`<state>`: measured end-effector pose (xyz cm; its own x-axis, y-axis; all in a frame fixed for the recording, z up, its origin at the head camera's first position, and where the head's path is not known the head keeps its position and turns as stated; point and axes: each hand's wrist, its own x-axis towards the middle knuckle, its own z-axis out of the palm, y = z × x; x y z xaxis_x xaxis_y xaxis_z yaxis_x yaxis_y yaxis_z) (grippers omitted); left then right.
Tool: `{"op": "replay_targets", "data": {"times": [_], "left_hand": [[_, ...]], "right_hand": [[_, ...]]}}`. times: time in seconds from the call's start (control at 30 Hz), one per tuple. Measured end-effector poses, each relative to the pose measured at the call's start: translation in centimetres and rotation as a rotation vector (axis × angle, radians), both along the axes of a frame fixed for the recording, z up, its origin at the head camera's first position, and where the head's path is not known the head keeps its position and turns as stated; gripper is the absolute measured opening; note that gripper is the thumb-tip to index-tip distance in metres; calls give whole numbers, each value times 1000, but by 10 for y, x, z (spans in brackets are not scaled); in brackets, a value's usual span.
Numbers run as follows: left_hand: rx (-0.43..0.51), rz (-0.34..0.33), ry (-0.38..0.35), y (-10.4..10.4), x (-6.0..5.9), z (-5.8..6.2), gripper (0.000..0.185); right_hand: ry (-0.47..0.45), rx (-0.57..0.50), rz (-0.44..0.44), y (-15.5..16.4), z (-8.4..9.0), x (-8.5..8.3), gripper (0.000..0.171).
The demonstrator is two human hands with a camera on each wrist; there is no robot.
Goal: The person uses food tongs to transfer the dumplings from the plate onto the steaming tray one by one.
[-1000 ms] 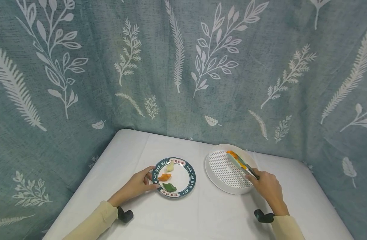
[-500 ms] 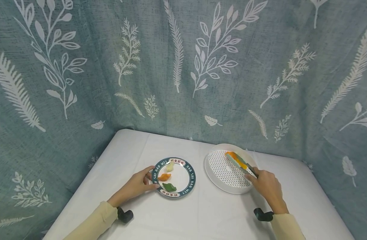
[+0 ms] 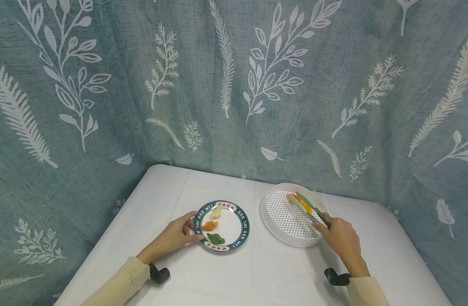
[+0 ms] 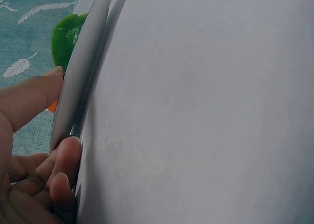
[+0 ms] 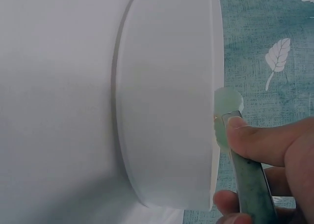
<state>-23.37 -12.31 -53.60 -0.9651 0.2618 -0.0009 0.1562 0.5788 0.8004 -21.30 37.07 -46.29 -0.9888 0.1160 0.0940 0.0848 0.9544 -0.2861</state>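
Teal leaf-print cloth [image 3: 203,140] hangs behind a white table [image 3: 234,280]. Through the head view I see my right hand [image 3: 341,240] gripping tongs [image 3: 314,209], their arms apart over an orange item [image 3: 289,197] and yellow item [image 3: 307,207] in a perforated tray [image 3: 300,243]. Working those items seems the step in hand; next, I'd judge, calls for careful tips. My left hand [image 3: 176,235] holds a plate [image 3: 246,225] bearing a pale piece [image 3: 216,212], orange piece [image 3: 210,226] and green piece [image 3: 216,239].

Left wrist: that hand pinches the rim, above and below.

Right wrist: the tray's wall hides whether the tips pinch anything.
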Motion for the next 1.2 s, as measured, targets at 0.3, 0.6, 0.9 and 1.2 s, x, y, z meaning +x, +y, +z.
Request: {"op": "replay_targets", "data": {"times": [0.3, 0.6, 0.9, 1.2], "left_hand": [[-4, -11, 10, -1, 0, -1, 84], [19, -11, -8, -3, -1, -1, 85], [18, 0, -14, -1, -1, 0, 85], [15, 2, -14, 0, -1, 0, 85]], "right_hand": [[66, 9, 55, -8, 9, 12, 71], [143, -6, 145, -30, 15, 23, 68], [134, -15, 172, -56, 18, 33, 66], [154, -14, 230, -80, 16, 48, 65]]}}
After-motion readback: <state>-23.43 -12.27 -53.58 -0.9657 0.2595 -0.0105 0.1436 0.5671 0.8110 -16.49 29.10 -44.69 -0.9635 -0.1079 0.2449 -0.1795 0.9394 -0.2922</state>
